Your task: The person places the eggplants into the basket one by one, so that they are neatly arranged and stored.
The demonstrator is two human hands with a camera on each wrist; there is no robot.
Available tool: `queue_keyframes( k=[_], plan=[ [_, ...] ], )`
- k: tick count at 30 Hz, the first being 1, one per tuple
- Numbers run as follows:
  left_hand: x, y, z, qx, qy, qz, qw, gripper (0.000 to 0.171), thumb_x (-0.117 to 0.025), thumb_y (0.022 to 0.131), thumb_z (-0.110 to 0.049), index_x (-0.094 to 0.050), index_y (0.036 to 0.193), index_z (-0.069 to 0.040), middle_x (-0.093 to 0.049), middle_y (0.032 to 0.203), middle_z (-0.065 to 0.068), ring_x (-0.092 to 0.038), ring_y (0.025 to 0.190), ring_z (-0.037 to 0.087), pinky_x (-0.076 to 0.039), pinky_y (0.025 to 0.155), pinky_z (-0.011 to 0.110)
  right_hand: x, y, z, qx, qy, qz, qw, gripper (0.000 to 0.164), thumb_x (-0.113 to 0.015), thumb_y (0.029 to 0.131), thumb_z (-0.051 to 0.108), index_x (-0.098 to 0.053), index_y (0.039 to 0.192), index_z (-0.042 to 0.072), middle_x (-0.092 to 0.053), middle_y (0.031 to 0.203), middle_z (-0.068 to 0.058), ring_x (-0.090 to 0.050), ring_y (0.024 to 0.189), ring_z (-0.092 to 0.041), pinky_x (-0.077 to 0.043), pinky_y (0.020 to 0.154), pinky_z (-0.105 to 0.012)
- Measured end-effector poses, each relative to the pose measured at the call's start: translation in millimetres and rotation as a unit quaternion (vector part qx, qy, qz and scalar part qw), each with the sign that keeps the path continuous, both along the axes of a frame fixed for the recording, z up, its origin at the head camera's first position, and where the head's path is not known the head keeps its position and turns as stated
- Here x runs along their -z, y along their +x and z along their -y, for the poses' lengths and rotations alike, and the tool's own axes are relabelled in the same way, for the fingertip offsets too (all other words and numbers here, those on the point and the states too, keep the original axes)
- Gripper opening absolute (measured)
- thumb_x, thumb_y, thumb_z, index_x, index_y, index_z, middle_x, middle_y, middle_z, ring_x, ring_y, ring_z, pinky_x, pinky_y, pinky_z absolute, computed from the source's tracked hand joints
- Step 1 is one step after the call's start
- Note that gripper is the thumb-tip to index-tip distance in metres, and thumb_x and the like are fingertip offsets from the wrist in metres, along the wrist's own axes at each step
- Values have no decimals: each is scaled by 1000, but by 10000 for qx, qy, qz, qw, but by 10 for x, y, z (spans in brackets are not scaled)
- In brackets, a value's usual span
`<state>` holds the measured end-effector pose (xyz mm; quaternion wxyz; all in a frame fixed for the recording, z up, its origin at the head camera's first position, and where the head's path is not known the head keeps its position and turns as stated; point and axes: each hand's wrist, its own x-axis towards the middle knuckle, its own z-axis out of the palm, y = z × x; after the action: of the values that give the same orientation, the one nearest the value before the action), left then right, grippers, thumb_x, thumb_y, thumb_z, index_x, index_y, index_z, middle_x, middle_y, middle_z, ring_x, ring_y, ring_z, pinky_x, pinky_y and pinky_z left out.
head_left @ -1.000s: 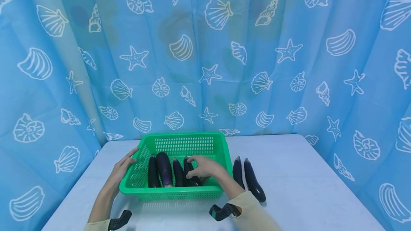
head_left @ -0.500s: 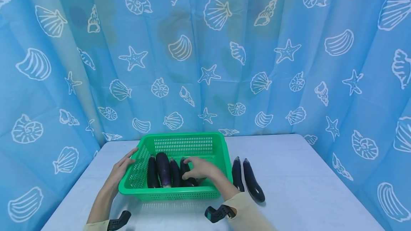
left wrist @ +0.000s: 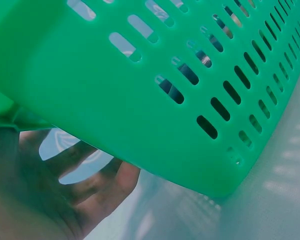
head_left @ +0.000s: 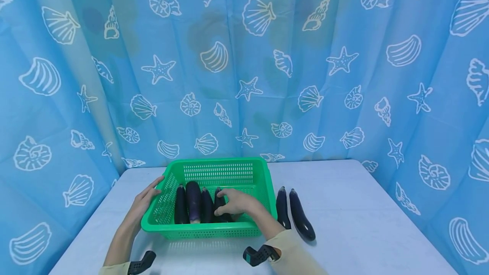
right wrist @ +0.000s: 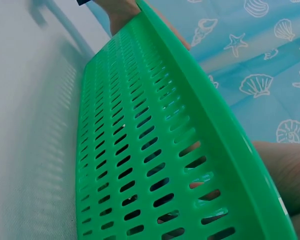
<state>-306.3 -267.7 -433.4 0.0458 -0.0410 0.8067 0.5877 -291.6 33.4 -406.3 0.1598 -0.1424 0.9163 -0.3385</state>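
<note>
The green slotted basket holds several dark purple eggplants side by side. My right hand reaches in over its right part, thumb and fingers curved around the rightmost eggplant inside. Left of it lie a slim eggplant, a fatter one and another slim one by the left wall. My left hand rests on the basket's left side with fingers extended; in the left wrist view its fingertips touch the outer wall below the rim. Most of the right hand is hidden behind the basket in the right wrist view.
Two more eggplants lie outside the basket on the white table, a shorter one by its right wall and a longer one beside that. A blue shell-print curtain surrounds the table's back and sides.
My right hand has shifted slightly left inside the basket with the rightmost eggplant, which now lies closer against the others; the neighbouring slim one moved left too. My left hand stays at the basket.
</note>
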Motion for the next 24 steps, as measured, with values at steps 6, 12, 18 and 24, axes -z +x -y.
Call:
queue_keyframes(
  k=[6,12,18,24],
  plan=[
    [3,-6,4,11,2,42,10000,58,-39,100,-27,-24,156,-30,-11,166,12,-17,150,42,-22,118,60,-31,20,-16,-4,-158,272,9995,59,-73,86,29,-53,139,15,-53,141,-13,-65,96,-25,-55,69,-41],
    [11,-2,9,20,-18,-34,10000,58,-38,100,-27,-24,156,-30,-12,166,12,-20,149,41,-25,117,59,-33,22,-22,51,-453,554,9974,61,-73,87,26,-50,142,14,-60,125,-14,-66,92,-26,-58,68,-43],
    [21,-6,1,33,-28,-64,10000,58,-38,101,-27,-24,157,-30,-11,166,12,-17,150,41,-23,118,60,-35,33,-41,-53,-393,559,9976,60,-74,86,28,-52,140,14,-55,134,-14,-67,94,-27,-59,73,-44],
    [25,-3,0,20,-22,-69,10000,58,-38,101,-27,-24,156,-30,-11,166,11,-16,151,41,-22,119,60,-39,39,-84,-232,-265,528,9980,58,-72,88,29,-52,140,14,-48,143,-14,-67,95,-26,-59,73,-42]
  ],
)
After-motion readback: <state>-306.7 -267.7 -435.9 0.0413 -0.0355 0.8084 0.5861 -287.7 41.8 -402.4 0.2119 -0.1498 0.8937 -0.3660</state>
